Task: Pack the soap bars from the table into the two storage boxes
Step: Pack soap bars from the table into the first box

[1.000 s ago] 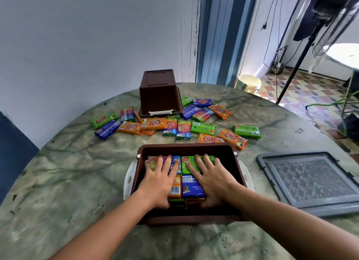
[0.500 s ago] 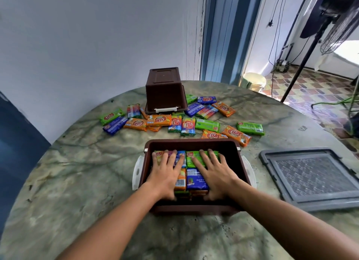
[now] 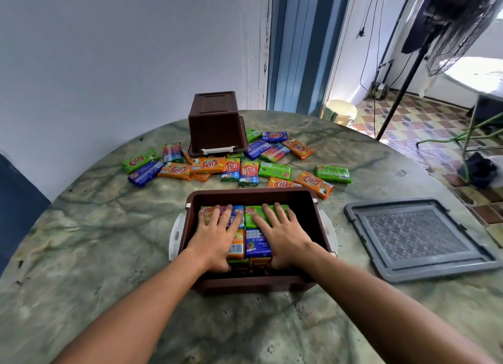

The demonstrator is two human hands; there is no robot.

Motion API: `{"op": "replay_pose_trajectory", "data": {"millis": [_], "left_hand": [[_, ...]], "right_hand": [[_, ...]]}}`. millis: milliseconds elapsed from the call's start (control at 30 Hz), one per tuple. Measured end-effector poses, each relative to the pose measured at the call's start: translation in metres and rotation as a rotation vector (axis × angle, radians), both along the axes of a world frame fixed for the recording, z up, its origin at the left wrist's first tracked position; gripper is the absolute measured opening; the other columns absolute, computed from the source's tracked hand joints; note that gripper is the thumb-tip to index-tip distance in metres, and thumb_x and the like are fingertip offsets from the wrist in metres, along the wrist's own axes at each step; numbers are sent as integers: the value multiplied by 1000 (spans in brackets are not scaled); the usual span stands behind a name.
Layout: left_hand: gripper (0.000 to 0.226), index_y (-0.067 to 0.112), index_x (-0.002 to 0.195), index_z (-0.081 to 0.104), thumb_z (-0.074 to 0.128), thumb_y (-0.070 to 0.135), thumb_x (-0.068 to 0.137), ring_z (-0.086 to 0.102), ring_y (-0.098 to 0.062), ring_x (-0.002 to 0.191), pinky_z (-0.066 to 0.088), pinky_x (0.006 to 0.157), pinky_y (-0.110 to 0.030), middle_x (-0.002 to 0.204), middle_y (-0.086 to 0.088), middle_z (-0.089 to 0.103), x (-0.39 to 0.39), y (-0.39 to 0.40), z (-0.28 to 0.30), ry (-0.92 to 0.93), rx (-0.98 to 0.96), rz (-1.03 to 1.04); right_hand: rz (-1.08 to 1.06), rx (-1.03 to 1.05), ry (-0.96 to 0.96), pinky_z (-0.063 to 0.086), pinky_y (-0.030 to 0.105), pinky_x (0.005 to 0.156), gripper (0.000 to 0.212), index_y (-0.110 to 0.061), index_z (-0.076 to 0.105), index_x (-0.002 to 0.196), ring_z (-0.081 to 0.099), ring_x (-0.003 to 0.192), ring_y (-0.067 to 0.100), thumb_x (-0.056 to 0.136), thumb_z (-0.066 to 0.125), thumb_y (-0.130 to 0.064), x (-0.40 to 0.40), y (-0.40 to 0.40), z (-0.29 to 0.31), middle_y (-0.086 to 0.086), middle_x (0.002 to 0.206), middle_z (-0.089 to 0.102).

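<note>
A brown storage box (image 3: 253, 196) with white side latches stands in front of me, holding several wrapped soap bars (image 3: 257, 245) packed flat. My left hand (image 3: 217, 234) lies flat on the bars on the box's left side, fingers straight and spread. Beside it my right hand (image 3: 280, 233) presses flat on the bars at the right. Behind the box, several loose soap bars (image 3: 275, 171) in orange, green and blue wrappers lie scattered on the table. A second brown box (image 3: 216, 124) stands upside down at the back, over some bars.
A grey box lid (image 3: 416, 237) lies flat on the marble table (image 3: 95, 227) to the right. A fan stand (image 3: 402, 83) and a pale stool (image 3: 340, 111) stand on the tiled floor beyond the table's far right edge. A wall rises behind the table.
Both hands stay flat on the soap bars in the box. The camera has shifted slightly; nothing else moved.
</note>
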State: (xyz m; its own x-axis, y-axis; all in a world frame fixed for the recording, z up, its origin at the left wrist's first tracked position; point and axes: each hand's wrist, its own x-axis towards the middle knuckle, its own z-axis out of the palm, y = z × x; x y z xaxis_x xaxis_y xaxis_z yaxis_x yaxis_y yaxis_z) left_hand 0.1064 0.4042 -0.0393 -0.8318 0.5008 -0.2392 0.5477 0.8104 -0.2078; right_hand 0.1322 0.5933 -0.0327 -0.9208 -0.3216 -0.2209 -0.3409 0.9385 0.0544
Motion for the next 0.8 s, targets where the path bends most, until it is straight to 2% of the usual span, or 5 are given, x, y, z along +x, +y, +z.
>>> {"op": "replay_pose_trajectory", "data": {"millis": [167,267,433,633,800], "left_hand": [[125,16,148,-18,74,47,70,-10,-38,144,-1,112,-63,157,-14,-16,-1,2,0,-49,28,52],[126,16,148,-19,74,49,70,-11,-39,143,-3,111,-62,157,-14,-16,-1,1,1,-58,42,49],[129,14,148,-18,77,46,68,-12,-40,143,-3,112,-63,157,-15,-16,0,2,1,-53,37,41],[128,16,148,-19,76,46,69,-14,-39,143,-5,112,-62,157,-13,-17,0,1,-1,-51,44,65],[130,16,148,-19,79,44,67,-13,-38,144,-2,113,-62,157,-14,-17,0,2,-1,-44,46,66]], "right_hand": [[-536,-851,-57,22,44,117,69,-22,39,144,26,141,24,84,66,-44,7,13,12,6,154,28],[-989,-1281,-219,54,32,75,54,-14,37,141,63,93,18,93,59,-25,2,8,18,4,115,59],[-1312,-1575,-513,52,28,46,49,-9,41,130,70,66,24,92,58,-35,-20,2,19,16,102,68],[-1089,-1310,-516,55,39,78,85,-11,20,147,66,96,30,80,70,-17,-12,7,18,21,126,56],[-184,-232,-100,23,53,113,116,-32,-1,152,11,145,37,68,75,-55,7,6,36,12,160,2]]}}
